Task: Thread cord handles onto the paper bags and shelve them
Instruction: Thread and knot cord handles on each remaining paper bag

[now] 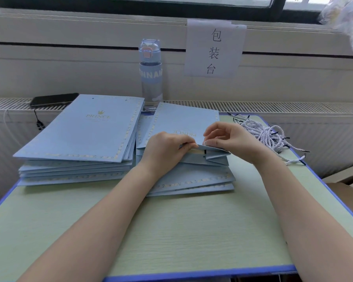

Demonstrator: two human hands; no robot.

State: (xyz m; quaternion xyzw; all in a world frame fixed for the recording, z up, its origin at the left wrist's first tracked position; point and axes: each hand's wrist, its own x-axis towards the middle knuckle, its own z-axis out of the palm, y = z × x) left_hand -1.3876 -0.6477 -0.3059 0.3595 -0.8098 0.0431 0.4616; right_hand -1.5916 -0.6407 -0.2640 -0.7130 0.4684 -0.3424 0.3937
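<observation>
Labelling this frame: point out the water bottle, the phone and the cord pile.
water bottle (150, 76), head view, label band.
phone (54, 99), head view, dark screen.
cord pile (271, 137), head view, tangled strands.

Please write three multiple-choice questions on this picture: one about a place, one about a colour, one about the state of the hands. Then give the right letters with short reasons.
1. Where do the cord handles lie?
A. on the floor
B. on the desk, right of the paper bags
C. in a box

2. What colour are the paper bags?
A. light blue
B. red
C. black

3. What are the left hand and right hand doing?
A. lying flat on the desk
B. holding nothing
C. pinching the top bag's near edge

Answers: 1 B, the white cords lie by the desk's right edge; 2 A, every bag face is light blue; 3 C, fingers of both close on that edge.
</observation>
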